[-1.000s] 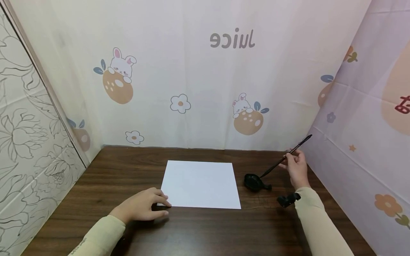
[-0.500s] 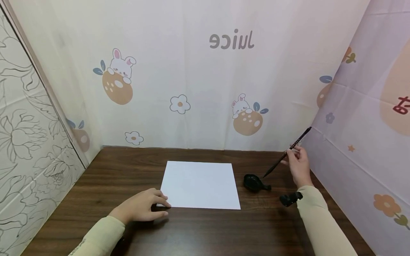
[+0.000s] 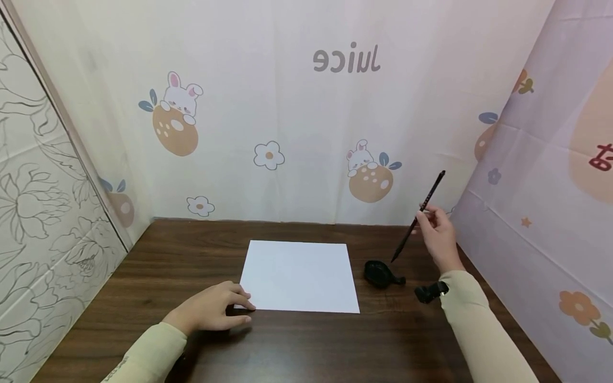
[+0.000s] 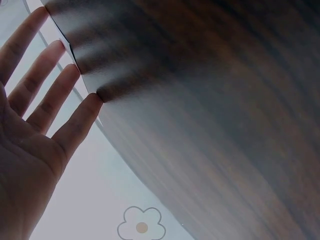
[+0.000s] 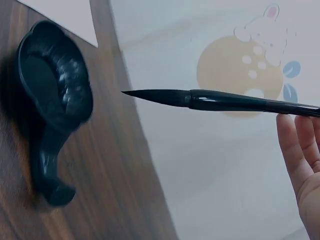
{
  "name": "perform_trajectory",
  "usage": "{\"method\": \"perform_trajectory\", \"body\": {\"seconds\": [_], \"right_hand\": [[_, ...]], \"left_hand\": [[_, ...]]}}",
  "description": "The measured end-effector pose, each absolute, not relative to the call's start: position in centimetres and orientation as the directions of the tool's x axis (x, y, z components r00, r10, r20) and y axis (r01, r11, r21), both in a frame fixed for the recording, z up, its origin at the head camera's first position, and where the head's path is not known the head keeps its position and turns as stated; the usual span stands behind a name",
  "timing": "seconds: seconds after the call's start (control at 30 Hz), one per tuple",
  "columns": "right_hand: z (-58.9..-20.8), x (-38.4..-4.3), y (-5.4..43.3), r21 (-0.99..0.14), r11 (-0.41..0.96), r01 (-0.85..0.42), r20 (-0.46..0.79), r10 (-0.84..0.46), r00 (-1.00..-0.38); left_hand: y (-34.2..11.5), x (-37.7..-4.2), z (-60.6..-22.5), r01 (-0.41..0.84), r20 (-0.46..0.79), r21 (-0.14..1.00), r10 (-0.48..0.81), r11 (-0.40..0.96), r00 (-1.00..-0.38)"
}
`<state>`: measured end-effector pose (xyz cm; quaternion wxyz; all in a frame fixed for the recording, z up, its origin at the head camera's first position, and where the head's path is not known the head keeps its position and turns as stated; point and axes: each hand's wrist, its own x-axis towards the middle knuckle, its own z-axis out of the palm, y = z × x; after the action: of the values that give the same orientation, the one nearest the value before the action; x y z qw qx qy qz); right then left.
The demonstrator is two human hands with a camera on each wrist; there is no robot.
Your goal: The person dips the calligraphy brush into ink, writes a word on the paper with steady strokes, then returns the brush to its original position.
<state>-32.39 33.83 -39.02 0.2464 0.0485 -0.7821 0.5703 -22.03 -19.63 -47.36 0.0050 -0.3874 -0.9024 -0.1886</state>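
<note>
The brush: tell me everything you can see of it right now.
The brush is slim and dark, with a glossy shaft that swells next to the bristles and small pale marks along its upper part. The dark bristles taper to a fine point; I cannot tell whether they are wet. The right hand holds it by the shaft, slanted, bristles down. The tip is near the dark dish but apart from it; only the hand visibly touches the brush.

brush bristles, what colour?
Black; the bristles show best in the right wrist view.

The head view looks forward and down; closer, tilted wrist views share its table (image 3: 306, 346) and curtain (image 3: 306, 106).
</note>
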Motion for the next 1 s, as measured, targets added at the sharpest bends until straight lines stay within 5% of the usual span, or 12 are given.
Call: {"method": "perform_trajectory", "body": {"seconds": [0.37,0.7,1.0], "right_hand": [[-35.7,-31.5,30.4,-0.809,0.358,-0.467,0.531,0.101,-0.841],[-36.6,-33.7,29.6,-0.801,0.391,-0.453,0.510,0.052,-0.858],[-34.6,-32.4,25.1,-0.805,0.376,-0.459,0.490,-0.017,-0.872]], "left_hand": [[-19.6,-22.1,-47.4,0.704,0.149,0.331,0.701,0.629,-0.697],[-19.6,-22.1,-47.4,0.704,0.146,0.325,0.702,0.631,-0.697],[-19.7,-22.0,-47.3,0.710,0.136,0.317,0.710,0.629,-0.690]]}}
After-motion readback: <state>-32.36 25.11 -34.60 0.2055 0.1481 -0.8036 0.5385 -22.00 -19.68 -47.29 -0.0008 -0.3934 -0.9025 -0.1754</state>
